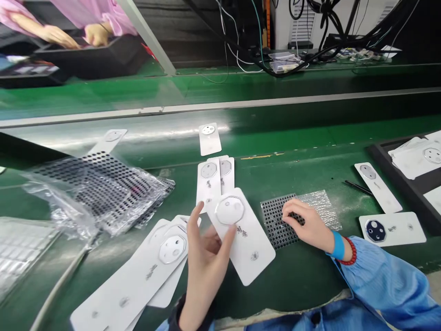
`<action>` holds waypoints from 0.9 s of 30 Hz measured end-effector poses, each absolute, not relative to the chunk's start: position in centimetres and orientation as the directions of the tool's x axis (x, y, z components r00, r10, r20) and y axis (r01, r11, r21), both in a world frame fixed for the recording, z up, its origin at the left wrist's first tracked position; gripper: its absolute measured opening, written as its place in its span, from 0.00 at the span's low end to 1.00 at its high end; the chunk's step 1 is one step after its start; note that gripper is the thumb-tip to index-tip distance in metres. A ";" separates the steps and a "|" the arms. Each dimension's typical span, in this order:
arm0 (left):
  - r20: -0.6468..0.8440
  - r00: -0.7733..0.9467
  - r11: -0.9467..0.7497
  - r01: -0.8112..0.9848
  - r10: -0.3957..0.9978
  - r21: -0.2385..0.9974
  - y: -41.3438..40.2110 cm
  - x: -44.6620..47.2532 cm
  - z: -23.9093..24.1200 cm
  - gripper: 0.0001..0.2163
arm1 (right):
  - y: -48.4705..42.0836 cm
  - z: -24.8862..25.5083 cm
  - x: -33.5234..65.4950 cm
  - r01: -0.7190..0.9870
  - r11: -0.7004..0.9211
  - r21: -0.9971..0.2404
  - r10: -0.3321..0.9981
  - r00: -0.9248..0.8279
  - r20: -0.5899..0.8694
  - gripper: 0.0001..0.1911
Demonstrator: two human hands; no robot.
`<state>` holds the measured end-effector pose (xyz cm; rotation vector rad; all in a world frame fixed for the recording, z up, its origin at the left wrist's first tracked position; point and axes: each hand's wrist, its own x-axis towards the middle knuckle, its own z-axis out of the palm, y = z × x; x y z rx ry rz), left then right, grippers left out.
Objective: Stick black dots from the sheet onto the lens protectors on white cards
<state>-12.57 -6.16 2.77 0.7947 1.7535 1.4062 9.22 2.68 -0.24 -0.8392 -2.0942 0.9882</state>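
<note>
In left hand (206, 262): white panel (248, 250), illegible characters (242, 231).

The held white panel (253, 255) looks smooth, hard and a little shiny. Its eight-sided rim (243, 213) shines like silver metal. The dotted sheet (274, 221) is thin, shiny plastic. The bag (99, 195) is clear, crinkly, glossy plastic. The green tabletop (296, 280) is smooth and shiny. The blue sleeve (389, 278) is wrinkly cloth. The red bracelet (352, 252) looks bumpy. The black tray (409, 191) looks dull.
</note>
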 end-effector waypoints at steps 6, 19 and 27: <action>-0.220 -0.413 0.255 0.032 0.884 0.966 -7.0 -7.5 4.2 0.19 | 0.9 3.7 8.4 0.288 0.644 -0.709 0.726 -0.523 0.447 0.05; -0.113 -0.436 0.176 0.106 0.893 0.979 -7.5 -5.2 5.1 0.11 | -0.3 2.9 8.8 0.422 0.852 -0.308 0.506 -0.517 0.690 0.13; -0.145 -0.478 0.212 0.089 0.867 0.973 -7.4 -5.1 4.9 0.13 | -1.8 2.4 8.8 0.509 0.858 -0.070 0.423 -0.620 0.661 0.17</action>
